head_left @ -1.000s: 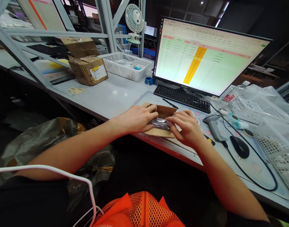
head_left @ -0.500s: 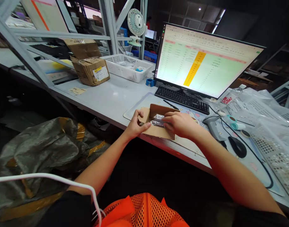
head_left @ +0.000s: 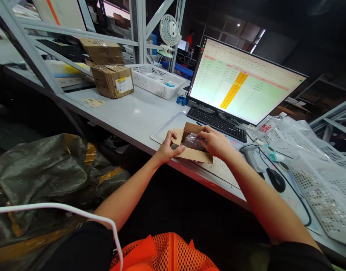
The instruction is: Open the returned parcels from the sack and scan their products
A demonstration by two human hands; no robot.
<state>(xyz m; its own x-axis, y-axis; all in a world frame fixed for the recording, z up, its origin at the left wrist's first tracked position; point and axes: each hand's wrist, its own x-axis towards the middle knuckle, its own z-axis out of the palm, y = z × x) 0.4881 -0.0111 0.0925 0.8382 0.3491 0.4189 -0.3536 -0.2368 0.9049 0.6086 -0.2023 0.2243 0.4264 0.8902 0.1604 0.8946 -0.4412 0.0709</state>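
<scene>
A small open cardboard box (head_left: pixel 197 155) is at the front edge of the desk, its flaps folded out. My left hand (head_left: pixel 169 147) grips the box's left end, thumb on the near side and fingers over the flap. Inside lies a clear plastic packet (head_left: pixel 192 141), shiny and crumpled; its contents cannot be made out. My right hand (head_left: pixel 214 142) reaches into the box from the right, fingers bent and pressed at the packet. The fingertips are partly hidden by the box and plastic.
Behind the box stand a keyboard (head_left: pixel 216 122) and a monitor (head_left: pixel 241 82). To the right lie a barcode scanner (head_left: pixel 252 158), a mouse (head_left: pixel 275 180) and white plastic baskets (head_left: pixel 317 188). A taped carton (head_left: pixel 112 81) and a white basket (head_left: pixel 158 83) stand at the back left.
The plastic packet now looks more bunched up inside the box, with my right fingers still at it. My left hand keeps its hold. The whole view has shifted slightly.
</scene>
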